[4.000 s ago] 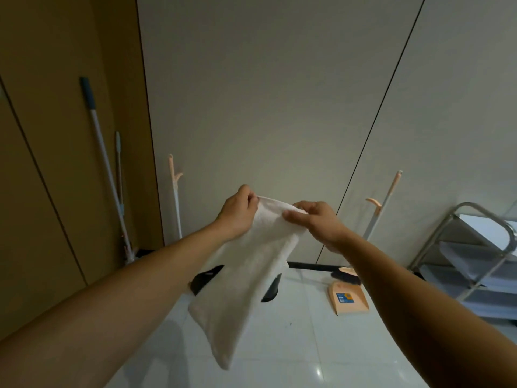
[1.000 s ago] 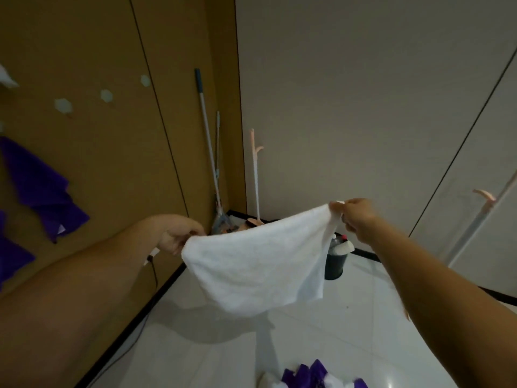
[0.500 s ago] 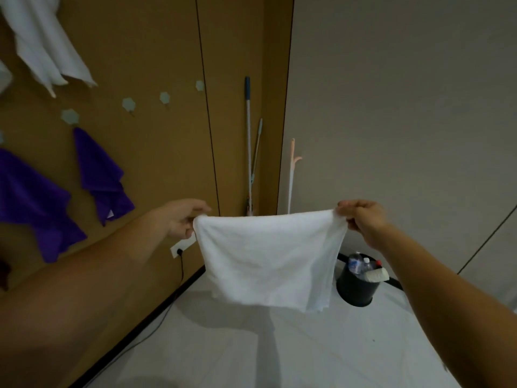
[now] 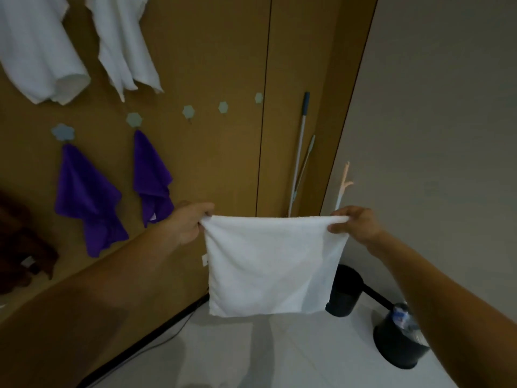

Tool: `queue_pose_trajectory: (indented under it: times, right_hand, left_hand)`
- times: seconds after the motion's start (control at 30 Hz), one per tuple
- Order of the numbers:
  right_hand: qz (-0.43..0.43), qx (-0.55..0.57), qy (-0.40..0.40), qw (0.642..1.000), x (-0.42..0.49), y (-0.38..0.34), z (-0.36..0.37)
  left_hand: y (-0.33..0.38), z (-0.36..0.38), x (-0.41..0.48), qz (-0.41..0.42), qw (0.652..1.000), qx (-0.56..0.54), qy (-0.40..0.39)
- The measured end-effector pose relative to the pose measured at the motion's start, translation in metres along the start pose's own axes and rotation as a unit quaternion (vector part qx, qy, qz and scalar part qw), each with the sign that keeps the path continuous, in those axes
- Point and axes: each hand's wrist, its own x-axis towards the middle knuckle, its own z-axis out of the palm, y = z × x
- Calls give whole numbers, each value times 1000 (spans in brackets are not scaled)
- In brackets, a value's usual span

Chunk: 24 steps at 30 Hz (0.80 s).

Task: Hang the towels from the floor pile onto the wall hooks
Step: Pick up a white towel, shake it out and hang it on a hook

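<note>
A white towel (image 4: 268,264) hangs spread flat in front of me. My left hand (image 4: 184,222) pinches its upper left corner and my right hand (image 4: 355,224) pinches its upper right corner. On the brown wall a row of pale hooks runs up to the right; three of them (image 4: 223,107) are bare. Two purple towels (image 4: 84,197) hang from the lower hooks to the left. Higher up, two white towels (image 4: 123,43) hang at the top left. The floor pile is out of view.
A mop handle (image 4: 299,147) leans in the wall corner beside a peach-coloured stick (image 4: 344,180). A black bin (image 4: 400,343) with bottles and another dark container (image 4: 345,292) stand on the white floor at right. A dark brown cloth (image 4: 19,247) hangs at far left. A cable runs along the skirting.
My view has swung left toward the hook wall, bringing more hung towels into sight. Both hands have pulled the white towel's top edge taut and level.
</note>
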Motion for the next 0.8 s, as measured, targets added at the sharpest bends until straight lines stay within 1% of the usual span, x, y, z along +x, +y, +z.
queue_pose_trajectory:
  times: [0.07,0.1,0.13,0.17,0.23,0.27,0.3,0.33,0.37,0.43,0.47,0.5,0.53,0.63,0.7,0.73,0.8]
  right_hand:
    - [-17,-25,5,1000,29,-17,13]
    - [-26,-38,9,999,43,-26,19]
    - [-34,-51,16,998,57,-37,24]
    - [-43,-61,32,997,70,-48,30]
    - [-56,-75,61,994,94,-68,41]
    - [-58,-80,76,992,105,-79,47]
    - [-66,-76,94,991,115,-89,53]
    - [-76,-80,114,987,124,-98,58]
    - [-95,-106,134,981,134,-105,64]
    - [-145,-150,176,962,150,-123,77]
    - [-163,-137,192,958,156,-133,84]
    - [-173,-94,192,961,162,-144,91]
    - [-176,-32,182,967,168,-155,98]
    - [-202,106,171,958,182,-195,112]
    - [-220,170,141,950,193,-218,120]
    - [-237,181,108,948,199,-228,123]
    - [-283,169,14,944,212,-243,127]
  left_hand:
    - [12,-13,17,9,992,90,-88]
    - [19,-19,25,10,982,149,-113]
    - [27,-22,31,18,970,212,-116]
    - [34,-25,38,41,953,282,-100]
    - [50,-28,50,106,909,401,-45]
    - [58,-29,57,138,891,432,-21]
    - [67,-30,63,162,880,446,-5]
    - [76,-30,68,181,873,452,8]
    - [86,-30,73,205,863,462,24]
    - [103,-29,82,268,836,473,75]
    - [112,-27,86,300,829,462,99]
    - [120,-23,89,326,827,442,119]
    - [129,-19,92,345,833,412,131]
    - [158,-9,103,371,868,295,145]
    - [179,-5,112,398,872,236,160]
    - [188,-3,117,416,869,213,164]
    - [205,0,128,450,854,199,166]
